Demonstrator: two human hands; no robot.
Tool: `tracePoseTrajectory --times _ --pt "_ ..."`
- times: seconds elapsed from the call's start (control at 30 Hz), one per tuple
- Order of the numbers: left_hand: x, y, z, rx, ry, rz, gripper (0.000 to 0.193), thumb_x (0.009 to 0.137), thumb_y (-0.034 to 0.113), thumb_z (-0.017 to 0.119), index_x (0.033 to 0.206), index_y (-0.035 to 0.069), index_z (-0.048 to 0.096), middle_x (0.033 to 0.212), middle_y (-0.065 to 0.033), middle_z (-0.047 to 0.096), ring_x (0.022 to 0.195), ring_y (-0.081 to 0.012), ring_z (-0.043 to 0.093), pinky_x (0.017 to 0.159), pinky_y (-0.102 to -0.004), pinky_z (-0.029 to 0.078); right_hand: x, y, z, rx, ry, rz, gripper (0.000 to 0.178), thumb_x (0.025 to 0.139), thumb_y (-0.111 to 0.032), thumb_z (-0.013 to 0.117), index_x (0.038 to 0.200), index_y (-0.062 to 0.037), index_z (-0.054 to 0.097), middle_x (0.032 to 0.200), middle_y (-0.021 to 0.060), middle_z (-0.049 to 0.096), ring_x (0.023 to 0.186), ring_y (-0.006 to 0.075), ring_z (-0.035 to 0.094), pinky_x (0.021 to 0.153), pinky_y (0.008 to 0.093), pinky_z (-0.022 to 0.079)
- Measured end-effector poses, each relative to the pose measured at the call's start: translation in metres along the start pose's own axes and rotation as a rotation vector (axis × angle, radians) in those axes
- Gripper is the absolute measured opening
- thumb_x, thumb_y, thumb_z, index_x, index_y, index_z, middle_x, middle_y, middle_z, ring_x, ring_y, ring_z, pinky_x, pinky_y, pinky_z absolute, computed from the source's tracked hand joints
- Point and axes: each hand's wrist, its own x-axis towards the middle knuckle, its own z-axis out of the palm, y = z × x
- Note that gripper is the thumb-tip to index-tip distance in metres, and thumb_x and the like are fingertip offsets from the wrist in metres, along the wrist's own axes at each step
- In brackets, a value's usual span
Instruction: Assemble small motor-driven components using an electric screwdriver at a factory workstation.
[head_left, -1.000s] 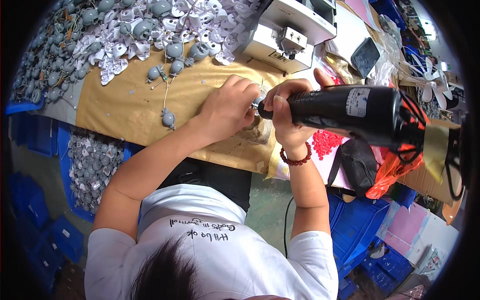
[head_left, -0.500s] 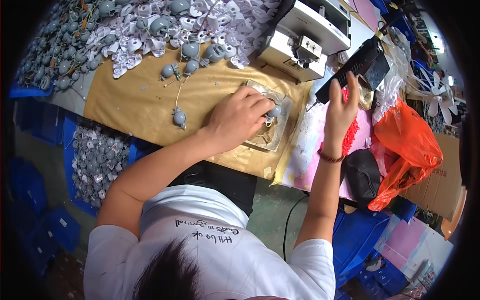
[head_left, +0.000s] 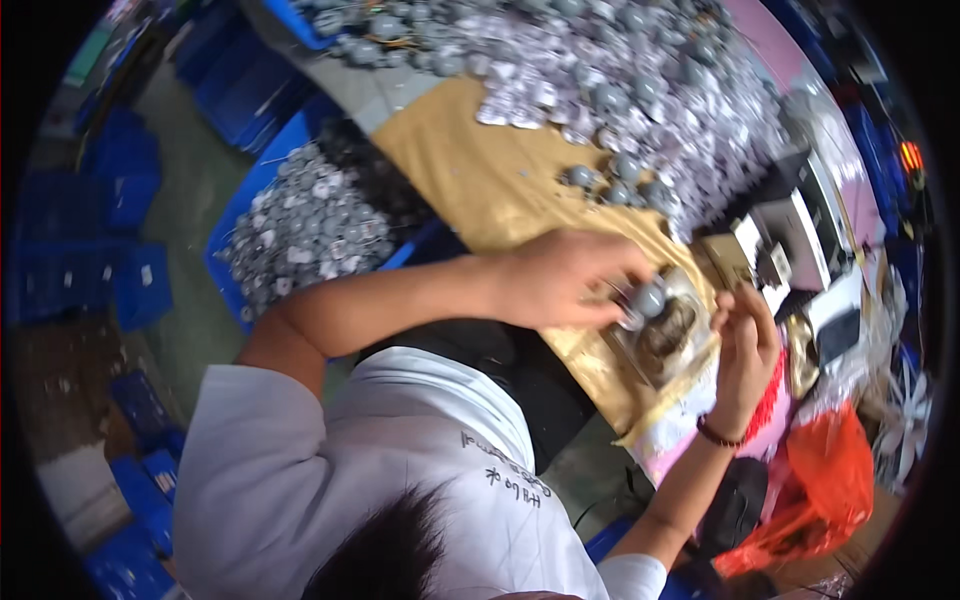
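My left hand [head_left: 575,280] is closed, thumb and fingers pinching a small grey ball-shaped plastic part [head_left: 648,299]. The part is above the left edge of a pale block fixture [head_left: 690,362] with a brownish hollow in its middle. Whether the part touches the block is hard to tell. Just right of the block, my right hand [head_left: 748,355] is raised with fingers half curled and parted. Nothing shows between them. Several similar grey ball parts [head_left: 622,180] lie on the tan sheet [head_left: 480,170] beyond my left hand.
White plastic pieces [head_left: 540,95] and more grey balls are heaped at the back. A white machine [head_left: 795,235] stands behind the fixture. On the right are an orange-red plastic bag [head_left: 835,490] and a black pouch [head_left: 735,505]. A blue bin [head_left: 222,262] of grey parts sits left.
My left hand has lifted the grey ball part off the fixture toward the left. My right hand has come down beside the block, away from the black handheld tool. The whole view has turned.
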Motion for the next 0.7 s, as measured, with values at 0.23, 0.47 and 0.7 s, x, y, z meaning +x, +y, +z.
tracePoseTrajectory --times 0.23,0.47,0.7 --pt "-0.171 -0.018 -0.223 0.760 0.346 -0.584 0.048 0.079 0.010 0.074 0.123 0.004 0.055 0.119 -0.0114 0.063 0.098 -0.0210 0.063 0.089 -0.0339 0.050 -0.037 0.017 -0.082 -0.391 0.219 0.194 0.033 0.101 -0.019 0.058 0.124 0.0041 0.062 0.101 0.0106 0.069 0.082 0.0121 0.061 0.074 0.0252 0.050" --pt "-0.146 -0.052 -0.192 0.884 0.396 -0.369 0.025 0.084 0.012 0.069 0.107 0.003 0.065 0.107 -0.0143 0.066 0.103 -0.0312 0.062 0.091 -0.0392 0.048 -0.081 0.033 -0.168 -1.404 0.186 0.174 0.028 0.096 -0.016 0.062 0.120 -0.0015 0.065 0.101 0.0161 0.068 0.084 0.0258 0.065 0.075 0.0347 0.052" --pt "0.006 -0.074 -0.025 0.697 0.109 0.165 0.026 0.081 0.014 0.068 0.107 0.012 0.065 0.108 -0.0072 0.059 0.100 -0.0304 0.057 0.084 -0.0415 0.050 -0.121 0.053 -0.201 -1.586 0.139 0.310 0.026 0.090 -0.005 0.059 0.116 -0.0037 0.063 0.103 0.0230 0.064 0.096 0.0406 0.061 0.083 0.0456 0.049"
